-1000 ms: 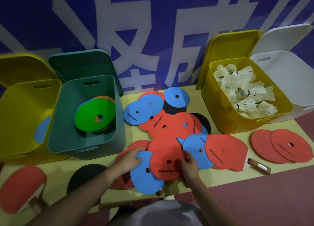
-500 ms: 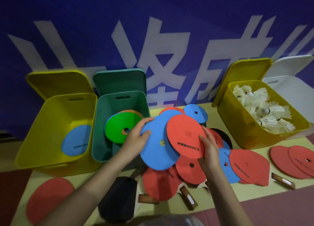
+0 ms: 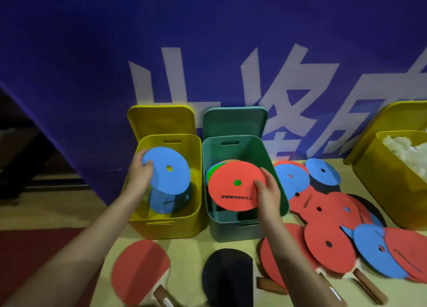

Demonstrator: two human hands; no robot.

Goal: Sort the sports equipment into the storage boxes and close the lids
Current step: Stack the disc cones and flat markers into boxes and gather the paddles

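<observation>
Now the left hand [image 3: 138,175] is gripping a blue disc [image 3: 167,173] over the yellow box [image 3: 182,228]. The right hand [image 3: 268,195] is pinching a red disc [image 3: 233,186] over the green box [image 3: 231,231].

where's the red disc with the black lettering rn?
Head view, centre: the red disc is held by the right hand over the open green box, above a green disc, right of the yellow box.

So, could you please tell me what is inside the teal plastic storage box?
Under the red foam disc held by the right hand, a green disc's edge shows. The rest of the teal plastic storage box is covered.
</observation>
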